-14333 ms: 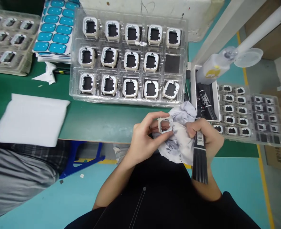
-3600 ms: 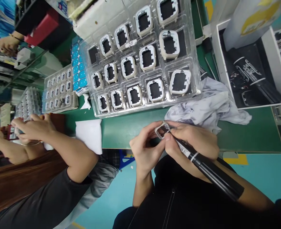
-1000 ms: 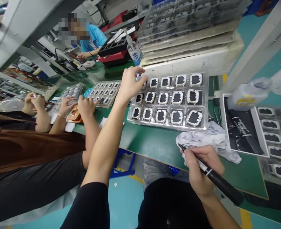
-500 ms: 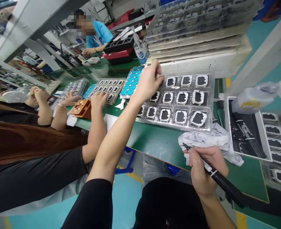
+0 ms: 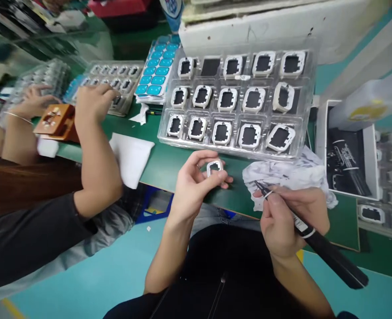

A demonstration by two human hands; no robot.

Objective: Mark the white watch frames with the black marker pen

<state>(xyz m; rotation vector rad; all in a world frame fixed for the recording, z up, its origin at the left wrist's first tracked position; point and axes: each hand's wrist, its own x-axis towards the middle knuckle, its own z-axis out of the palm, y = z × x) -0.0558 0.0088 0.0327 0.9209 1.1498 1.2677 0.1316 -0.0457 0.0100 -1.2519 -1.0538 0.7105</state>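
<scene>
Between the thumb and fingers of my left hand [image 5: 196,186] is a small white watch-case frame [image 5: 214,166], held over the front edge of the green bench. My right hand [image 5: 291,217] grips a black marker pen [image 5: 319,246], its dark tip uncovered and pointing up and left, apart from the frame. Just beyond both hands lies a clear plastic tray [image 5: 199,146] with rows of similar white frames; one pocket [image 5: 210,67] in its back row shows only a dark bottom. A stained white cloth [image 5: 249,170] lies crumpled beside my right hand.
A co-worker's hands [image 5: 94,102] are at the left, near an orange fixture [image 5: 54,120]. A stack of blue-pad sheets [image 5: 158,71] adjoins the tray. White paper [image 5: 131,157] overhangs the bench edge. At the right stand a white box [image 5: 377,177] of dark markers and a plastic bottle [image 5: 358,106].
My left hand has come back from the tray's far left, bringing a white frame near my body. My right hand still holds the marker at nearly the same place. The view has tilted down.
</scene>
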